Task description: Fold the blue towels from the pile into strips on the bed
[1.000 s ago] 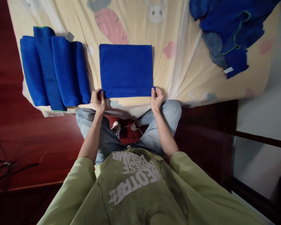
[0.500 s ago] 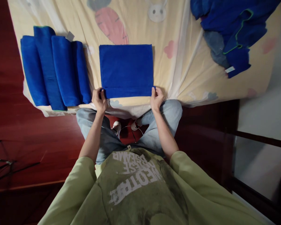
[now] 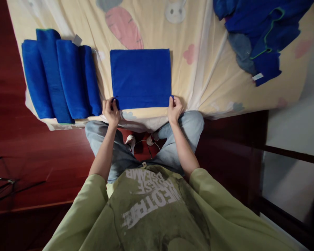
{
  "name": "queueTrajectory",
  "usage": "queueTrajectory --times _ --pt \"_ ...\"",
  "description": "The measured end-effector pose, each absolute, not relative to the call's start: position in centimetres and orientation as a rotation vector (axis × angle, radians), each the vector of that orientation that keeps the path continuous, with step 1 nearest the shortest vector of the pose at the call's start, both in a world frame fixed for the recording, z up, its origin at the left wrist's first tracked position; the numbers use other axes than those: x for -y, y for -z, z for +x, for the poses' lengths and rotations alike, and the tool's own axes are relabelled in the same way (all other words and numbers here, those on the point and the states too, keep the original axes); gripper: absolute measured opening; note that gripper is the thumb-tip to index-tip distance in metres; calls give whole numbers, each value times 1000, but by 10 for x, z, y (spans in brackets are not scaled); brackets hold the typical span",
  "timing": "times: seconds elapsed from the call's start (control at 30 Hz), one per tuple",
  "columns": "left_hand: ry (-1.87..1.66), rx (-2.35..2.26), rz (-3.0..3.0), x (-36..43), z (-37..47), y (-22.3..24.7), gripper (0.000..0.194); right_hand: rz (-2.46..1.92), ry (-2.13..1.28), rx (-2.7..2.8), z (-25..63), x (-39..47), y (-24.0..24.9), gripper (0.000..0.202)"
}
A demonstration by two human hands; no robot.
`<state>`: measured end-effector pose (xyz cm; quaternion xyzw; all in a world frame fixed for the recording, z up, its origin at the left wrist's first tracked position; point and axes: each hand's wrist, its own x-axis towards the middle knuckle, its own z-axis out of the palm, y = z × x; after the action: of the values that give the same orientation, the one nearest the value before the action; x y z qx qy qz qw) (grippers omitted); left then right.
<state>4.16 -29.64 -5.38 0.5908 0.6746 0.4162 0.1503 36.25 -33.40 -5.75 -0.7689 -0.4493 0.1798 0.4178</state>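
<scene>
A blue cloth [image 3: 141, 74] lies flat as a rectangle on the patterned sheet, with a narrow folded strip along its near edge. My left hand [image 3: 111, 111] pinches the near left corner between thumb and fingers. At the near right corner, my right hand [image 3: 175, 107] grips the cloth the same way. Several rolled or folded blue cloths [image 3: 72, 78] lie side by side to the left of my left hand. Far to the right is a loose heap of blue cloths [image 3: 268, 38], with a white tag on one of them.
The sheet [image 3: 199, 80] covers the raised surface, and its near edge hangs by my knees. Below it is a dark red floor [image 3: 54, 150]. A thin black metal stand [image 3: 12, 181] is at the lower left. A pale wall is at the right.
</scene>
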Motion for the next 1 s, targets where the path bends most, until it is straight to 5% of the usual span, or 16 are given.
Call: queueTrajectory --times 1.0 --pt "-1191 -2024 1730 296 43 58 25 -1992 -228 1280 354 332 40 35"
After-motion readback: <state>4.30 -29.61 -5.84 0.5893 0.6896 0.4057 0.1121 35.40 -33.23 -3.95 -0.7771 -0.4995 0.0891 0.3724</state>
